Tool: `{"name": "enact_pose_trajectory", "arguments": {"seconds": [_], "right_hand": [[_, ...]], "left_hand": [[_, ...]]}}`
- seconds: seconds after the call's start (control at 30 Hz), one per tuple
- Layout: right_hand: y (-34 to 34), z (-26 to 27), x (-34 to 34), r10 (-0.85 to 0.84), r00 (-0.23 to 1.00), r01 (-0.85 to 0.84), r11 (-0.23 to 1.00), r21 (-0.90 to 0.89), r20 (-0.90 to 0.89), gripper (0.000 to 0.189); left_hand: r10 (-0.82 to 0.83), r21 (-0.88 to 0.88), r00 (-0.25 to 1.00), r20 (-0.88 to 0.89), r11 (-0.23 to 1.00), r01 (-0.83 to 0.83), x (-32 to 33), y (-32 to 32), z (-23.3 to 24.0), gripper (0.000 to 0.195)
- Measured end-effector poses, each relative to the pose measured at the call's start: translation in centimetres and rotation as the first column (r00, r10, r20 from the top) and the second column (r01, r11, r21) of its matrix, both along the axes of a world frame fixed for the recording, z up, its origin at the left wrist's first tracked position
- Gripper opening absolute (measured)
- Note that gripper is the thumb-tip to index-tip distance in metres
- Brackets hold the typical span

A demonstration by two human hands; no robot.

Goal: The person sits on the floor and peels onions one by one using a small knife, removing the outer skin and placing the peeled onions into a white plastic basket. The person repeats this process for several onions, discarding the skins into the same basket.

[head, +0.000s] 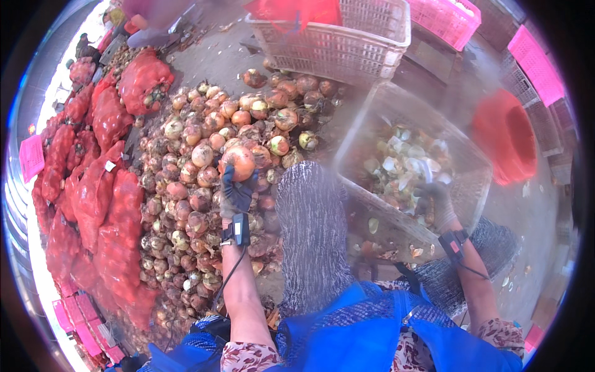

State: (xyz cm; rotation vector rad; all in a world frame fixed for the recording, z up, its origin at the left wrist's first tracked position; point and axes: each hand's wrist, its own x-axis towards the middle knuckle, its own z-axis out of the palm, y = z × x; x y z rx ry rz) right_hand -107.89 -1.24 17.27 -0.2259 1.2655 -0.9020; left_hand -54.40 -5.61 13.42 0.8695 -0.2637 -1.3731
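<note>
My left hand [237, 193], in a dark-palmed work glove, holds a large onion [238, 162] over a broad pile of unpeeled onions [186, 174]. My right hand [433, 200], also gloved, is over the near right part of a whitish plastic crate [469, 149]. Something pale and narrow, probably a knife blade [426, 171], sticks up from its fingers, with a brownish handle below; the blur leaves the tool unsure. Pale onion peelings or pieces [399, 156] lie in the crate. Both wrists carry a strapped device with a cable.
Filled red mesh sacks [111, 200] line the left. A tall white crate [325, 46] with red material in it stands beyond the pile. A red tub [504, 137] and pink crates [537, 65] are at the right. Another person [155, 18] is at the top left.
</note>
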Motion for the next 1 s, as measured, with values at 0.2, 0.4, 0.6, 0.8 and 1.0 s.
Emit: {"name": "enact_pose_trajectory", "arguments": {"seconds": [0.2,0.4,0.6,0.8,1.0], "right_hand": [[-0.1,7.3,3.2,-0.005,0.929,0.034,0.997,-0.07,0.369,0.027],[0.8,11.7,3.2,0.031,0.893,0.09,0.965,-0.246,0.449,0.038],[-0.4,7.2,-1.5,-0.229,0.885,0.329,0.924,-0.197,0.406,0.045],[0.5,4.0,-5.0,-0.106,0.881,0.317,0.854,-0.412,0.46,0.039],[1.3,6.1,-4.1,-0.135,0.722,0.452,0.835,-0.315,0.679,0.041]], "left_hand": [[-0.469,-0.076,0.775,0.424,0.834,0.547,-9.6,-4.1,15.4,0.068],[-0.743,-0.022,0.448,0.497,0.505,0.863,-25.0,-4.0,23.0,0.085],[-0.493,0.113,0.07,0.867,0.332,0.937,-35.9,-3.0,20.4,0.063],[-0.187,-0.12,0.27,0.945,0.57,0.813,-41.3,-1.2,18.1,0.034],[0.648,-0.454,0.216,0.73,0.224,0.863,-42.8,0.1,19.1,0.025]]}}
